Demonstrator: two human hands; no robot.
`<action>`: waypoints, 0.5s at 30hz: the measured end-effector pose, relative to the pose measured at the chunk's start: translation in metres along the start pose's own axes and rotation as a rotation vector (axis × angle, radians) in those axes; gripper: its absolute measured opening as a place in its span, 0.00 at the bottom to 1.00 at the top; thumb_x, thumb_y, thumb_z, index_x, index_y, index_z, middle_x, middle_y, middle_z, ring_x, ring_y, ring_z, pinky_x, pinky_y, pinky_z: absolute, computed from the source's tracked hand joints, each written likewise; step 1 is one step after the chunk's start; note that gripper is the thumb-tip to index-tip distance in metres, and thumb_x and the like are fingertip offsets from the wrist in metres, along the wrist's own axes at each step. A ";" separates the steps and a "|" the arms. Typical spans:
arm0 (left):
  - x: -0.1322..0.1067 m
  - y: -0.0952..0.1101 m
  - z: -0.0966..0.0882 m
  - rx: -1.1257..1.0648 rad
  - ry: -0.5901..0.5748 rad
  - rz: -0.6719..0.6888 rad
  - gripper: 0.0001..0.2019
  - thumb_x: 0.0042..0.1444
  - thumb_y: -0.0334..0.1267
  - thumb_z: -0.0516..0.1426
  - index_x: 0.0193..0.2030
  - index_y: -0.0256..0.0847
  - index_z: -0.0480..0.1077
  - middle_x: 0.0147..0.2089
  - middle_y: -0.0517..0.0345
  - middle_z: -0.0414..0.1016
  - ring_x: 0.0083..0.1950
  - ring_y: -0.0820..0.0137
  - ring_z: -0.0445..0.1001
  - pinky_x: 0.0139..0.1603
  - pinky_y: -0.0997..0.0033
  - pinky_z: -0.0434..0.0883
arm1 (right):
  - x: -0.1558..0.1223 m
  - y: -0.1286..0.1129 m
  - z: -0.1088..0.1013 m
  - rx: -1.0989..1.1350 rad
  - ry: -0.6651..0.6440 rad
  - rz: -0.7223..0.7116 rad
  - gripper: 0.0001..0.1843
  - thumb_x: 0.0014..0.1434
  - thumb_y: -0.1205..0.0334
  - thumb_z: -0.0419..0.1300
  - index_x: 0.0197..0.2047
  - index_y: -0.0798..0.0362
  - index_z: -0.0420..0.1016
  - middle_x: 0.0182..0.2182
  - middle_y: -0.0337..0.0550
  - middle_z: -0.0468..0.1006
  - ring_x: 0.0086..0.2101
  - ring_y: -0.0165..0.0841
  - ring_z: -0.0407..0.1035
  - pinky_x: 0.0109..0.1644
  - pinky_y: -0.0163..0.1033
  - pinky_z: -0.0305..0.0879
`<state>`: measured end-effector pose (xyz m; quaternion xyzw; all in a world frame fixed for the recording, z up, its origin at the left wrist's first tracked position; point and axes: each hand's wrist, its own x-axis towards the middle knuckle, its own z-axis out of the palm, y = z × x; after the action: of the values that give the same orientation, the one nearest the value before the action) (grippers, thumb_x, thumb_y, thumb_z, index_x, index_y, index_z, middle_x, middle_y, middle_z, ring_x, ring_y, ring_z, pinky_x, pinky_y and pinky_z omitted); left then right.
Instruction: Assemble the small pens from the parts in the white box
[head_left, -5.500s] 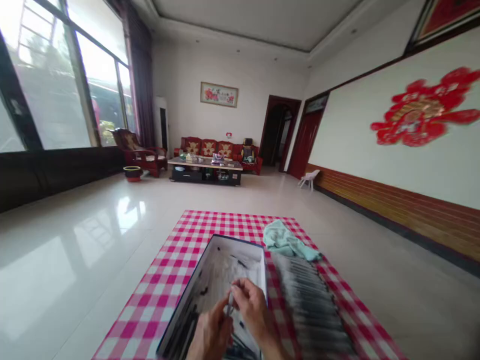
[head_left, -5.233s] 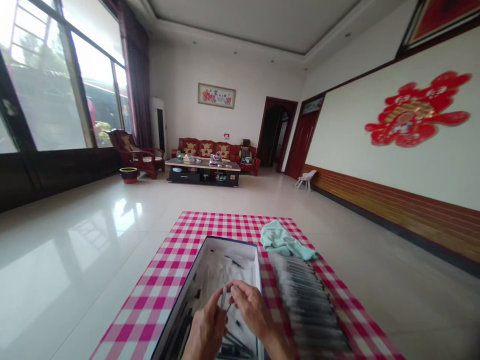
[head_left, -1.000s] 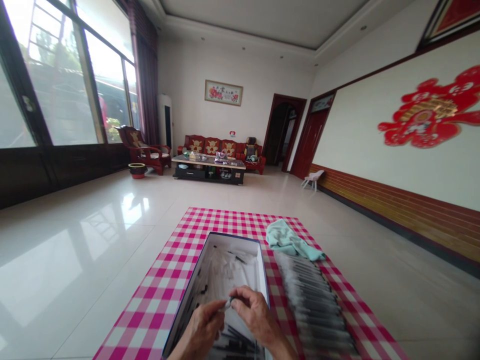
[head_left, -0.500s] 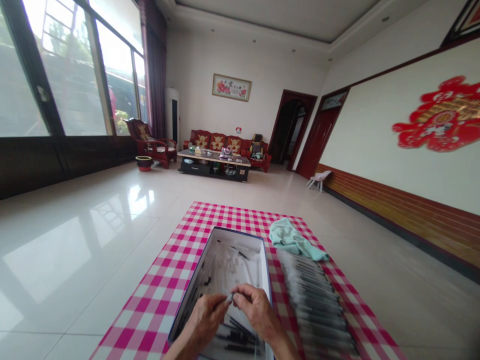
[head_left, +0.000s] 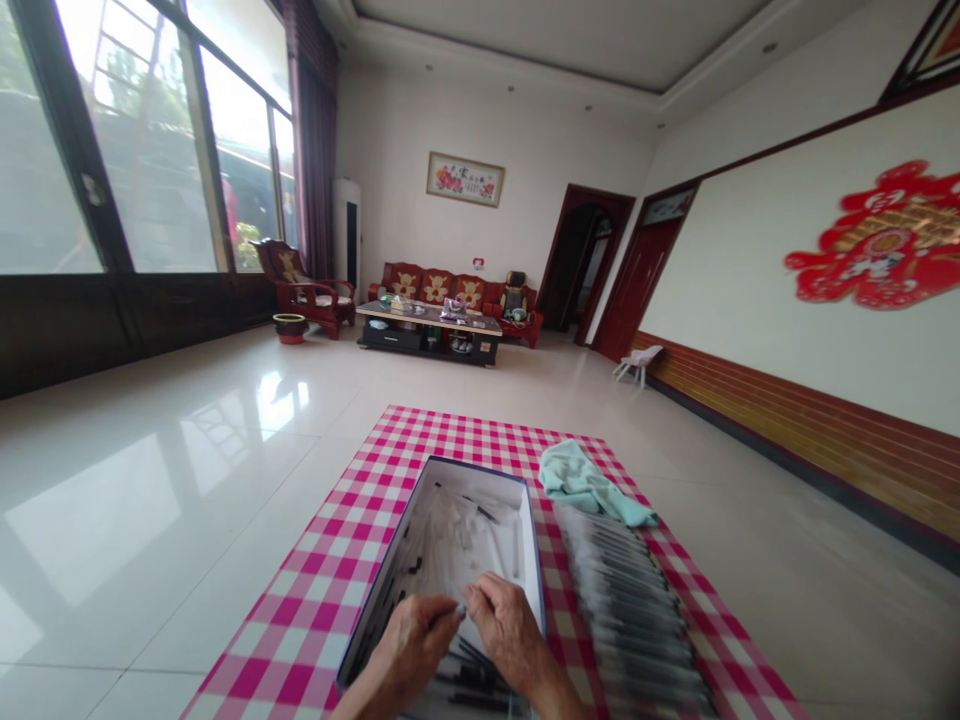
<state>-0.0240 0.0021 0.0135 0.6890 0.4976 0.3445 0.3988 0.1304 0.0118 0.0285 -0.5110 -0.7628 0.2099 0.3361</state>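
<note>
Grip narrow, left hand [head_left: 411, 648], right hand [head_left: 512, 638] pinching grey piece [head_left: 459, 609] (blurred), over box [head_left: 480, 471]

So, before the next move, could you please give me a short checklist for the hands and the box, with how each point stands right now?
1. Box lying flat on the checked cloth: ok.
2. Small pale piece secured between the left hand and right hand: cannot tell which hand grips it.
3. Row of slim items apart from the box wall: ok.
4. Teal towel off the box: ok.
5. Dark sticks under the hands inside the box lying undisturbed: cannot tell, partly hidden.
</note>
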 end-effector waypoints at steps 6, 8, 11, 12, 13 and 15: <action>0.000 -0.002 -0.001 -0.059 0.020 -0.021 0.17 0.54 0.44 0.50 0.25 0.36 0.73 0.17 0.66 0.57 0.21 0.75 0.56 0.24 0.76 0.53 | -0.002 -0.008 -0.008 0.067 0.025 0.028 0.18 0.62 0.58 0.47 0.23 0.52 0.63 0.22 0.36 0.65 0.26 0.29 0.61 0.31 0.33 0.55; 0.000 -0.003 -0.001 -0.081 0.027 -0.035 0.17 0.54 0.44 0.50 0.37 0.35 0.76 0.17 0.66 0.59 0.21 0.75 0.56 0.23 0.76 0.54 | -0.002 -0.010 -0.011 0.110 0.021 0.021 0.17 0.63 0.57 0.47 0.24 0.52 0.64 0.23 0.36 0.66 0.27 0.30 0.62 0.31 0.32 0.57; -0.001 -0.004 0.000 -0.146 0.023 -0.051 0.21 0.55 0.43 0.49 0.51 0.34 0.72 0.17 0.67 0.59 0.19 0.75 0.56 0.22 0.76 0.56 | 0.000 -0.007 -0.013 0.121 0.045 0.059 0.17 0.63 0.56 0.45 0.28 0.52 0.66 0.24 0.38 0.69 0.27 0.30 0.64 0.31 0.32 0.58; -0.001 -0.005 0.001 -0.176 0.023 -0.055 0.21 0.55 0.42 0.49 0.51 0.34 0.72 0.17 0.67 0.58 0.19 0.75 0.55 0.22 0.77 0.55 | 0.002 -0.004 -0.012 0.082 0.051 0.086 0.17 0.63 0.56 0.44 0.30 0.52 0.67 0.25 0.39 0.70 0.27 0.31 0.64 0.32 0.32 0.59; -0.001 -0.006 0.002 -0.205 0.025 -0.061 0.21 0.55 0.42 0.50 0.51 0.35 0.72 0.17 0.67 0.59 0.19 0.76 0.55 0.21 0.77 0.55 | 0.003 0.000 -0.011 0.029 0.049 0.111 0.17 0.63 0.57 0.43 0.31 0.53 0.68 0.26 0.40 0.72 0.28 0.31 0.65 0.32 0.32 0.60; 0.000 -0.009 0.004 -0.255 0.036 -0.074 0.19 0.53 0.43 0.52 0.48 0.36 0.74 0.17 0.65 0.61 0.18 0.76 0.56 0.20 0.78 0.55 | 0.005 0.009 -0.008 -0.076 0.002 0.132 0.14 0.61 0.60 0.47 0.31 0.54 0.71 0.27 0.42 0.74 0.29 0.33 0.67 0.33 0.33 0.60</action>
<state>-0.0246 0.0026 0.0040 0.6077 0.4818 0.4022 0.4866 0.1409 0.0197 0.0292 -0.5728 -0.7344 0.2021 0.3028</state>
